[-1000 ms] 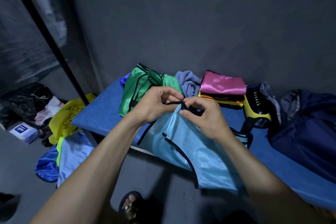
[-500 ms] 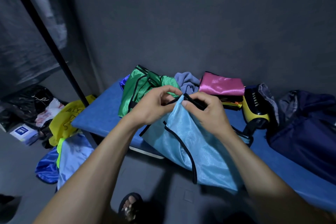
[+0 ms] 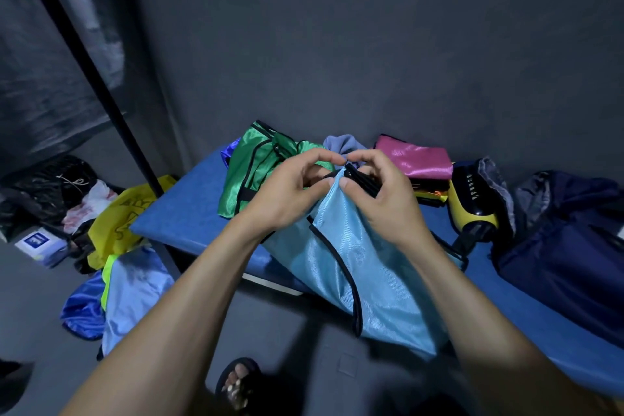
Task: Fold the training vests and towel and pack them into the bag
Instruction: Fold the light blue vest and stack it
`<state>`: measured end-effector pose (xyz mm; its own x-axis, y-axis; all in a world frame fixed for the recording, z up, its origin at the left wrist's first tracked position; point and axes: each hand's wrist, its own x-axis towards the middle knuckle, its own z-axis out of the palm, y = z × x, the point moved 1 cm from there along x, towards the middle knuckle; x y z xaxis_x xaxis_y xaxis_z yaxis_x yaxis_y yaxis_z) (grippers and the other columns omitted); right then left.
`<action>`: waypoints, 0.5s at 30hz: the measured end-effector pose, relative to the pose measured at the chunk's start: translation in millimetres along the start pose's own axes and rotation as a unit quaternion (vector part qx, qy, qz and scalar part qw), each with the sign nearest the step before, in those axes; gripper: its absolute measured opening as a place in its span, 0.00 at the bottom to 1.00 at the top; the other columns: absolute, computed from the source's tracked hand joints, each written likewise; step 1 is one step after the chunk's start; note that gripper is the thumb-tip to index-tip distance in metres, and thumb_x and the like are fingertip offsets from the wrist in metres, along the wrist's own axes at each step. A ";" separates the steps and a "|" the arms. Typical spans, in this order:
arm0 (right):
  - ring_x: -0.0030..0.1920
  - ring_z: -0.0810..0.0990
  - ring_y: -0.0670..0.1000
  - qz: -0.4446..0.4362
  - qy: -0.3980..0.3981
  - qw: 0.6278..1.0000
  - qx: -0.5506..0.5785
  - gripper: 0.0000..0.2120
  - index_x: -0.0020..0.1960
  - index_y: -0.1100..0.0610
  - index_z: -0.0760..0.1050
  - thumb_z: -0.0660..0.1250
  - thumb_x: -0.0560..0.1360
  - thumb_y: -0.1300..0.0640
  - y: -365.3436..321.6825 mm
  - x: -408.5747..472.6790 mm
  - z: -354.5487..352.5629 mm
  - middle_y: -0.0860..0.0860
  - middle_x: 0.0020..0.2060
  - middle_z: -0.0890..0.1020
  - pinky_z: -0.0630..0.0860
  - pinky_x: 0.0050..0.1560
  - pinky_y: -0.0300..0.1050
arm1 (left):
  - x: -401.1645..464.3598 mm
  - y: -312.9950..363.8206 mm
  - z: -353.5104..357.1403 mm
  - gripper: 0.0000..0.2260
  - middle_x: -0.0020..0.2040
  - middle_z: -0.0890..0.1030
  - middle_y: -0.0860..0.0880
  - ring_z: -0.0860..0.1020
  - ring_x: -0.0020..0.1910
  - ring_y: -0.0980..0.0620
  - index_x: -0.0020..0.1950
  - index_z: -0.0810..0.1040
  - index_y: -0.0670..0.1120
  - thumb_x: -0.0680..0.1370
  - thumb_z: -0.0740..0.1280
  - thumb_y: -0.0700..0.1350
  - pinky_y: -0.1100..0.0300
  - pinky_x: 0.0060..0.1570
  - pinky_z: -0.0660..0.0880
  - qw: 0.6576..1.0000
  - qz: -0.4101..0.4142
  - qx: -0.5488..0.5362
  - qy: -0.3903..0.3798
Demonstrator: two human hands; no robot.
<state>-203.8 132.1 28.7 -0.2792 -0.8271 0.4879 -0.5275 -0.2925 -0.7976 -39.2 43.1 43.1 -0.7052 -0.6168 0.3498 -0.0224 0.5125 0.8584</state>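
Dark grey walls back a blue padded bench (image 3: 189,209), with a navy fabric bag (image 3: 567,246) at three o'clock. At centre hangs a shiny light-blue vest with black trim (image 3: 364,267), its top pinched by left hand (image 3: 287,196) and right hand (image 3: 385,196). Folding looks barely started; next, I judge, the straps need aligning.

Perhaps bare mattress (image 3: 189,213) left of green vest (image 3: 250,172)

Light blue vest (image 3: 364,267): shiny satin-like cloth with matt black edge trim. Green vest (image 3: 250,165) and folded pink vest (image 3: 413,157) equally glossy. Grey towel (image 3: 341,144): soft, matt, fuzzy cloth.
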 end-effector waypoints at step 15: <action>0.41 0.80 0.47 -0.008 0.026 0.996 -0.082 0.06 0.50 0.54 0.80 0.68 0.81 0.52 -6.9 4.8 -19.7 0.46 0.40 0.83 0.77 0.45 0.50 | -9.5 7.6 3.2 0.12 0.40 0.79 0.54 0.75 0.38 0.55 0.48 0.80 0.51 0.74 0.77 0.57 0.58 0.42 0.70 0.983 0.043 0.179 0.003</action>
<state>-217.3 139.6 43.5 -0.3083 -0.7954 0.5218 -0.6552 -0.2202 -0.7227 -34.9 54.8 45.1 -0.7112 -0.5647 0.4188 -0.2119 0.7402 0.6382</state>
